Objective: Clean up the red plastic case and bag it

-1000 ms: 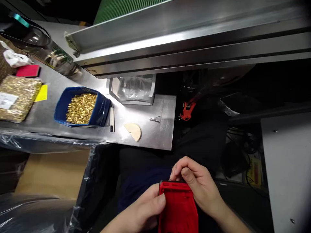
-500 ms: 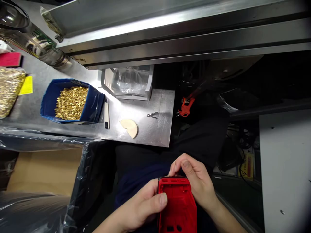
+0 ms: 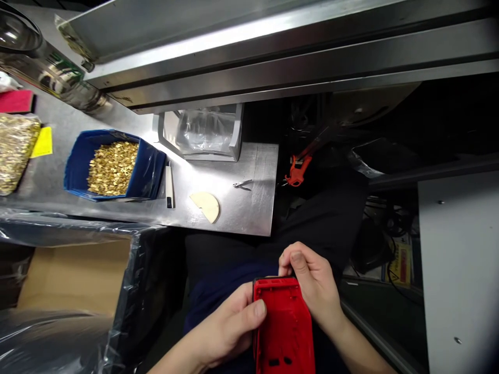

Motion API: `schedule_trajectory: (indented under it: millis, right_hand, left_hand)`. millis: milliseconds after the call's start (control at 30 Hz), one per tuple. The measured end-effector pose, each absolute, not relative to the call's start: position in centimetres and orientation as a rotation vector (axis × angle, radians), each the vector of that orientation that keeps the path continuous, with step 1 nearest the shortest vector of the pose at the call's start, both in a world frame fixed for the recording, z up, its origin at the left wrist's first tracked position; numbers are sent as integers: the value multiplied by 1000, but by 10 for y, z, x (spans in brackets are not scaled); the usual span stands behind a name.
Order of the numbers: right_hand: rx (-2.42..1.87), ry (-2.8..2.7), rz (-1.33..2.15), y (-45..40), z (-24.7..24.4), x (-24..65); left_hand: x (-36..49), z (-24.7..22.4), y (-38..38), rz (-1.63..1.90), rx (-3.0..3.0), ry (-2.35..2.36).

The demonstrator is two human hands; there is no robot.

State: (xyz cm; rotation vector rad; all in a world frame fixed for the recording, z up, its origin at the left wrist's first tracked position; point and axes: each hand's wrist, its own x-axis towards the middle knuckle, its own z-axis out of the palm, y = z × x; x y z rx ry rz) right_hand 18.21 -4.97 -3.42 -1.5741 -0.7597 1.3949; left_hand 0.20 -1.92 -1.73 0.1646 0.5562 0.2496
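A red plastic housing (image 3: 286,324), an open shell with ribs and small cut-outs inside and a black outer edge, is held low in front of me. My left hand (image 3: 234,324) grips its left side, thumb over the rim and fingers underneath. At the upper right corner, my right hand (image 3: 314,285) rests against the housing's side. Its fingers are curled in and the thumb lies close to them; whether something small is between them is hidden. The bottom of the housing runs out of the picture.
On the metal bench lie a blue bin (image 3: 152,169) of brass parts, a cutter knife (image 3: 169,187), a cream half-disc (image 3: 208,206) and small pliers (image 3: 242,184). A grey tray (image 3: 237,137) holds clear bags. An orange air gun (image 3: 298,170) hangs beyond the bench edge. Left stands a lined carton (image 3: 74,275).
My right hand has moved slightly up and its fingers have curled in more. The housing has tilted a little in my left hand. The view has shifted slightly.
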Motion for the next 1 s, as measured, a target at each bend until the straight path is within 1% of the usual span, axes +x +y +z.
schedule_trajectory:
  millis: [133, 267, 333, 433, 500, 567, 667, 733, 800, 900, 1000]
  right_hand:
    - [-1676, -779, 1269, -50, -36, 181]
    - [-1601, -777, 1327, -53, -37, 180]
    - [-1649, -865, 1147, -58, -41, 182]
    - [-1767, -1000, 649, -61, -47, 195]
    - [-1798, -995, 534, -59, -46, 208]
    - [-1769, -998, 655, -53, -41, 219]
    - [-1574, -1168, 1066, -47, -32, 224]
    - [-1422, -1320, 1232, -47, -30, 221]
    - [-1402, -1368, 1125, -50, -32, 216]
    - [-1650, -1111, 844, -50, -41, 212]
    - [-1873, -909, 836, -33, -48, 213]
  left_hand:
    - [3, -18, -19, 267, 118, 567]
    - [5, -15, -17, 248, 138, 561]
    - [5, -14, -16, 236, 144, 563]
    - [4, -12, -14, 219, 160, 567]
    - [3, -12, -14, 221, 158, 568]
    - [1, -13, -13, 236, 139, 575]
    - [-1, -16, -14, 253, 110, 575]
    - [-2, -18, -15, 263, 99, 568]
    - [-3, -19, -15, 264, 93, 552]
    - [-6, -18, -13, 272, 73, 543]
    - [-8, -17, -12, 299, 68, 558]
